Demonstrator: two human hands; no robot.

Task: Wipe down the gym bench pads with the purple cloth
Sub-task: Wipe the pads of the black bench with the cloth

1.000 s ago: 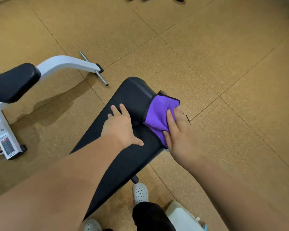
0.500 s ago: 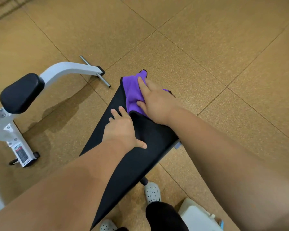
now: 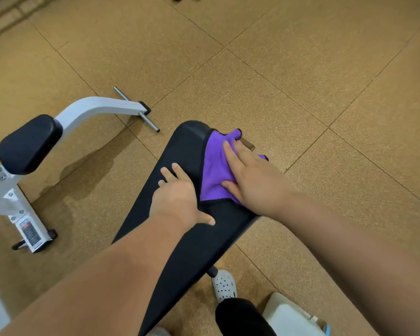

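Purple cloth lies under flat-fingered right hand, pressed onto bench pad

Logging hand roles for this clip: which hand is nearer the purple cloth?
Right. The right hand presses flat on the purple cloth; the left hand rests on the black bench pad just beside the cloth's left edge.
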